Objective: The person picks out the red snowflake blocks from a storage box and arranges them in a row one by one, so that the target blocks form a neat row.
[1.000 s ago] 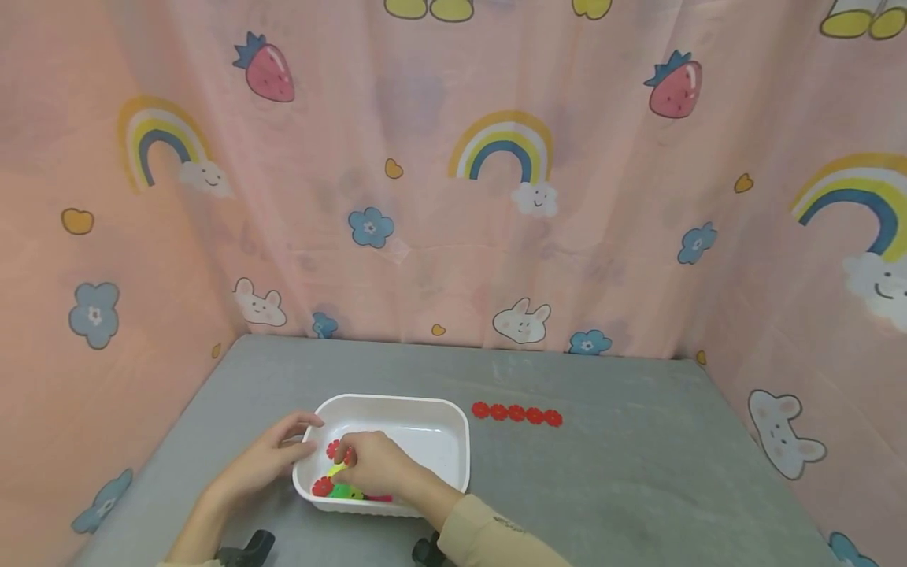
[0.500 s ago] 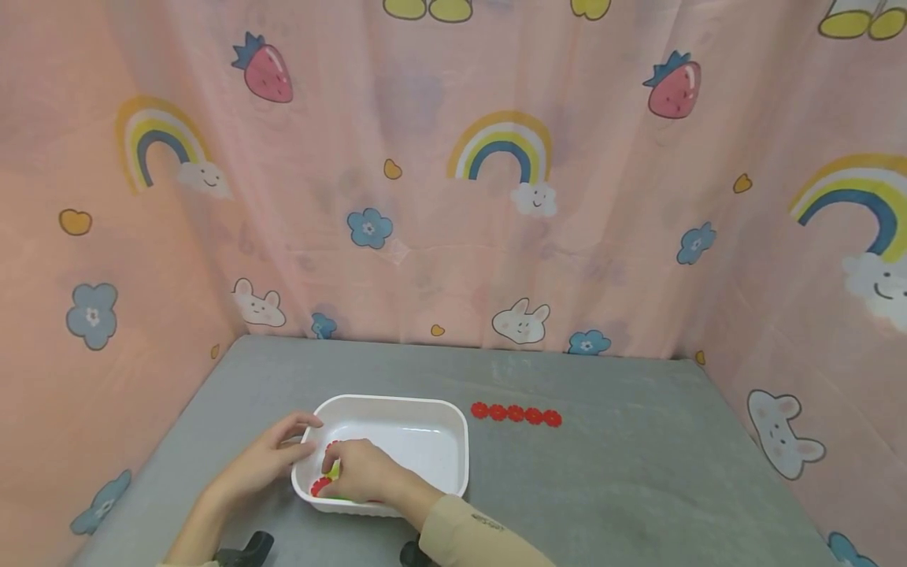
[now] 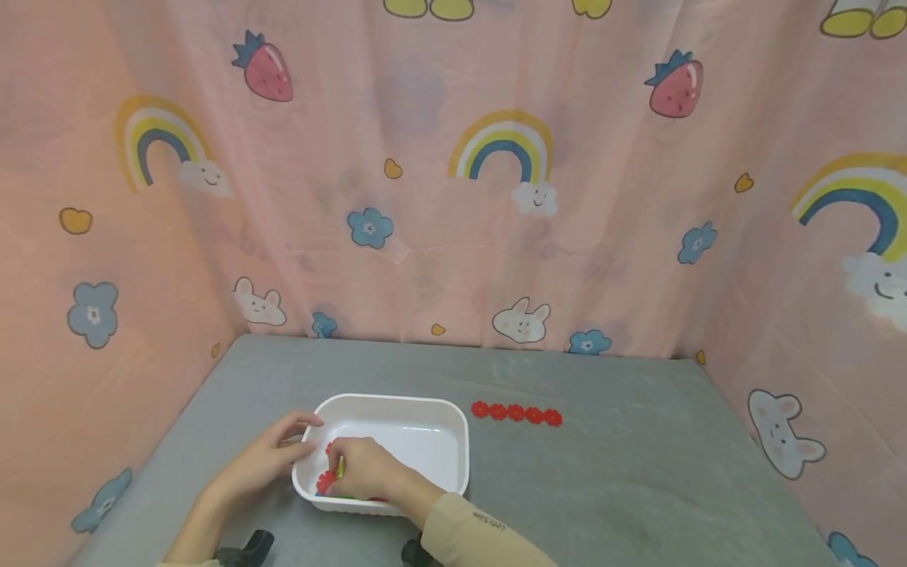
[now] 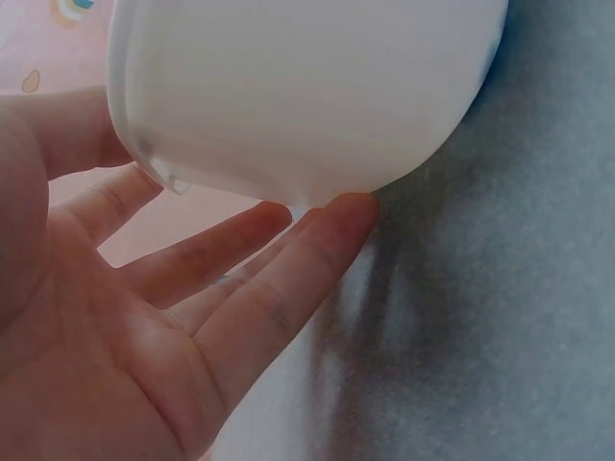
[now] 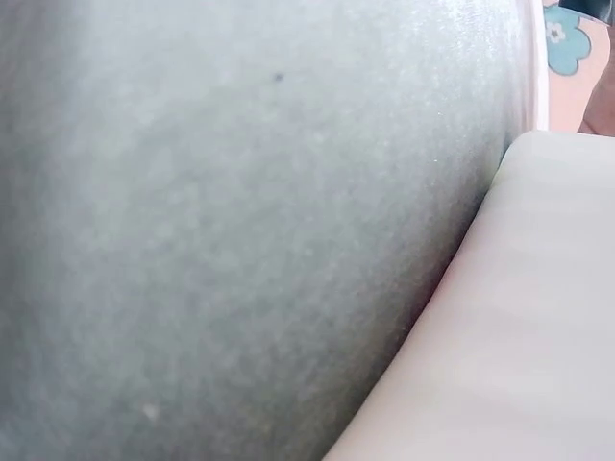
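Observation:
In the head view a white plastic tray (image 3: 418, 449) stands on the grey table. My left hand (image 3: 258, 465) holds its left end; thumb and index finger reach over the rim, while the other fingers touch the outer wall (image 4: 307, 106) in the left wrist view. Down inside the tray, my right hand (image 3: 364, 468) has its fingers bent among small pieces. A red flower-shaped disc (image 3: 326, 482) shows beside the thumb, and a yellow-green piece (image 3: 340, 468) shows between thumb and index finger. The hand covers most of the pieces; whether it grips one is hidden.
Several red flower-shaped discs (image 3: 516, 413) lie in a row to the right of the tray. Pink patterned curtain (image 3: 418, 260) rises behind the grey table (image 3: 623, 465) and at both sides. Black wrist mounts (image 3: 248, 550) sit near the front edge.
My right hand has moved left and lower among the pieces in the tray. The red disc beside its thumb has shifted slightly. The left hand and the row of discs have not moved.

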The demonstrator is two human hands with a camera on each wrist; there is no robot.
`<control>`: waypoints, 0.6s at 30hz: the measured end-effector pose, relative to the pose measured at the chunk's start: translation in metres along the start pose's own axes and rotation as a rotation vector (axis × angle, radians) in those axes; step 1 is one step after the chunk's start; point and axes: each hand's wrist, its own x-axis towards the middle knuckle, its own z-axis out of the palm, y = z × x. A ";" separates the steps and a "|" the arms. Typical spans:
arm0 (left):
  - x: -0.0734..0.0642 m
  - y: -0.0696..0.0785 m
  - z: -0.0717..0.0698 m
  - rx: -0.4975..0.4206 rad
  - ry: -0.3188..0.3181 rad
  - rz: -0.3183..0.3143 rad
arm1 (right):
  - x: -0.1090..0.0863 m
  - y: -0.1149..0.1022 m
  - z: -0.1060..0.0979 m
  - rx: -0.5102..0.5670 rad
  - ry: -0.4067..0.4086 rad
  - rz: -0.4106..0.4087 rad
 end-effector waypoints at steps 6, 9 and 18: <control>-0.001 -0.001 0.001 0.002 -0.007 -0.014 | -0.004 -0.002 -0.006 0.104 0.008 0.036; 0.000 -0.001 0.002 0.018 0.009 -0.045 | -0.006 -0.002 -0.011 0.191 0.026 0.079; 0.001 0.000 0.003 0.042 0.016 -0.079 | -0.019 0.007 -0.031 0.337 0.055 0.118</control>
